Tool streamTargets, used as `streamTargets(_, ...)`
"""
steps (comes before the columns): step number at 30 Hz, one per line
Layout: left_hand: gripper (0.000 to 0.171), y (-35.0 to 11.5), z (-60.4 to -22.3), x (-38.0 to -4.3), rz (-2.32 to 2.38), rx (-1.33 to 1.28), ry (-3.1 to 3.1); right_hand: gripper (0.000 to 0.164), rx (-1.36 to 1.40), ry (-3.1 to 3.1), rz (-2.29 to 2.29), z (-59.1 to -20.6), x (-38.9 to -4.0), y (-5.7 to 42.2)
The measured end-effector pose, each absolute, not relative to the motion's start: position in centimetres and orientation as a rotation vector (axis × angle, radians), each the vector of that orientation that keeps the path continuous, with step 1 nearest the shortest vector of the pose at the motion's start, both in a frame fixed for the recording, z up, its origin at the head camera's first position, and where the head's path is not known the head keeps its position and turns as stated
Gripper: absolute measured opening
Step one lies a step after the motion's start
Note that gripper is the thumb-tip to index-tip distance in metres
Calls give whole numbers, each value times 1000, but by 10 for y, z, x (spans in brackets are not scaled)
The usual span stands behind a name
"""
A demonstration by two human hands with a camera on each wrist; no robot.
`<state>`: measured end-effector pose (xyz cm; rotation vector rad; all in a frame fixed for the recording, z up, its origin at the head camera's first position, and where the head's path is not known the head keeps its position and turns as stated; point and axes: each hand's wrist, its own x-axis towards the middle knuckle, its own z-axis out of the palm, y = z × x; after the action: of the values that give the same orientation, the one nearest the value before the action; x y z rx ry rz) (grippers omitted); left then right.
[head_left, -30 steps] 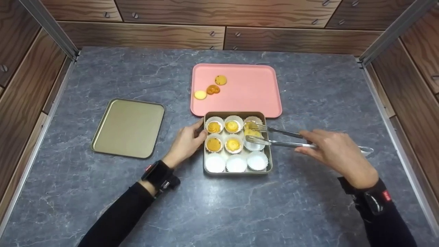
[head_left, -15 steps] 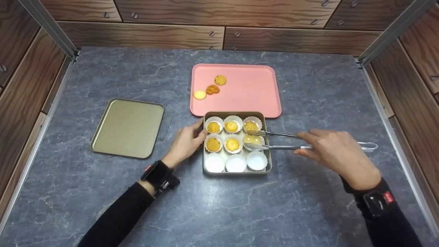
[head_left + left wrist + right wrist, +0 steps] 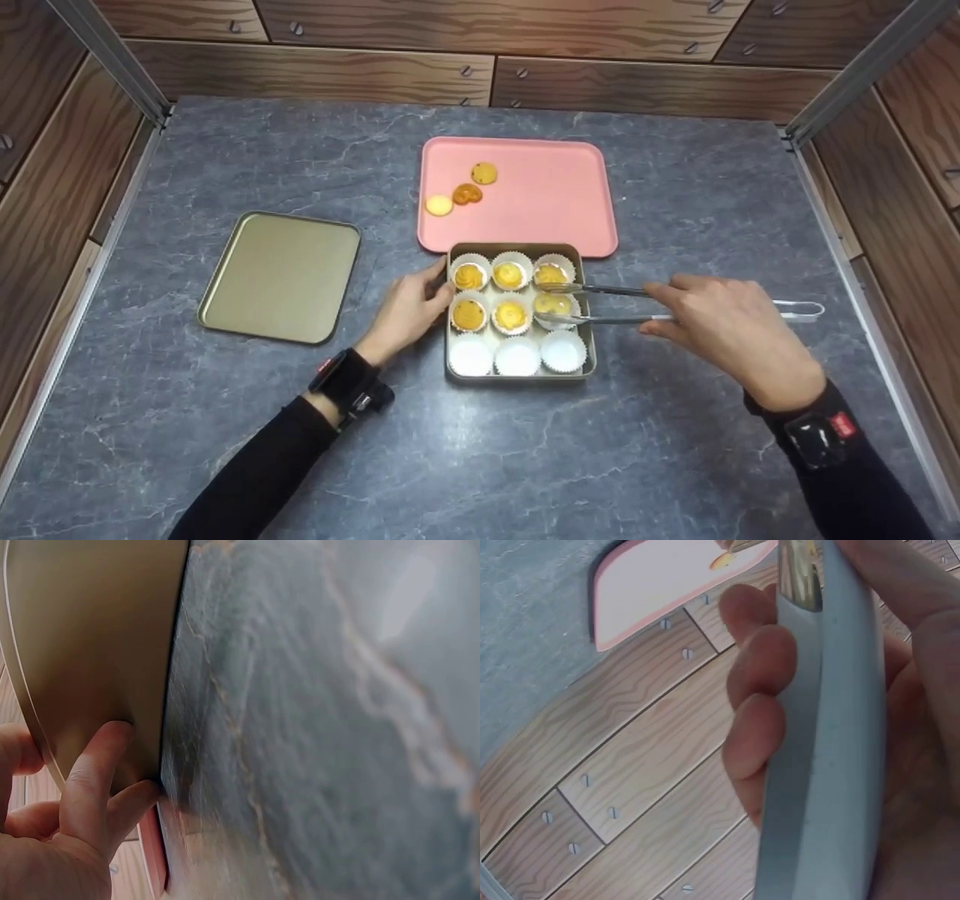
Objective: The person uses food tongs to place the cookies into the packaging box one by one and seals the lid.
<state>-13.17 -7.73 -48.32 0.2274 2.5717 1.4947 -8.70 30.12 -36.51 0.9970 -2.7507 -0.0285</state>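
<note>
A square gold tin [image 3: 588,352] stands before me with white paper cups in rows. Several cups hold biscuits; the near row's cups [image 3: 517,357] are bare. On the tin's left side is my left hand [image 3: 405,309], its thumb at the rim and its fingers [image 3: 94,772] against the outer wall. My right hand [image 3: 731,330] grips metal tongs [image 3: 622,320], whose arms reach left over the tin. Their tips lie apart around a yellow biscuit [image 3: 553,303] sitting in the middle row's right cup. The right wrist view shows fingers curled round the tongs' handle [image 3: 832,742].
Behind the tin lies a pink tray [image 3: 555,187] with a round yellow biscuit [image 3: 439,205], a pretzel-shaped biscuit [image 3: 467,194] and a dotted biscuit [image 3: 484,173]. A flat gold lid [image 3: 281,277] rests at the left. Wood-patterned panels [image 3: 375,71] edge the grey tabletop.
The yellow biscuit has gone down from between the tongs' tips into the middle row's right cup. The tongs' tips have shifted slightly towards me and parted. My left hand has stayed put.
</note>
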Motion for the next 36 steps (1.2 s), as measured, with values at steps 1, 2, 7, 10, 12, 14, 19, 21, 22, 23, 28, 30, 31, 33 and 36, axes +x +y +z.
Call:
streamTargets(1,57,-77,-484,-132,1491,231,2577,48,991,-2753,-28,-365,-87,301)
streamTargets(2,57,-77,-484,-132,1487,233,2580,48,988,-2755,-26,-366,-87,301)
streamTargets(7,57,-78,-484,-132,1489,225,2584,50,998,-2767,26,-369,-90,305)
streamTargets(10,57,-78,-483,-132,1491,220,2579,52,981,-2797,124,-374,-94,309)
streamTargets(12,57,-79,-483,-133,1483,223,2588,52,940,-2813,209,-379,-99,311)
streamTargets(14,56,-78,-483,-133,1480,224,2592,51,886,-2815,299,-384,-105,311)
streamTargets(19,57,-77,-483,-133,1482,216,2578,49,770,-2766,450,-398,-127,307)
streamTargets(21,57,-77,-483,-132,1486,211,2569,50,742,-2754,462,-403,-137,303)
streamTargets(22,57,-77,-483,-132,1488,208,2568,49,734,-2751,465,-405,-142,301)
streamTargets(23,57,-77,-482,-131,1490,206,2568,50,730,-2750,464,-408,-147,298)
streamTargets(28,58,-77,-483,-131,1502,209,2553,51,739,-2764,414,-415,-168,285)
streamTargets(30,57,-77,-483,-131,1500,223,2568,49,731,-2782,385,-417,-175,280)
streamTargets(31,57,-77,-483,-132,1500,230,2574,48,719,-2795,374,-417,-178,278)
streamTargets(33,56,-77,-483,-132,1497,238,2585,44,686,-2826,365,-418,-184,273)
streamTargets(36,57,-77,-483,-132,1496,241,2587,39,647,-2867,360,-419,-193,266)
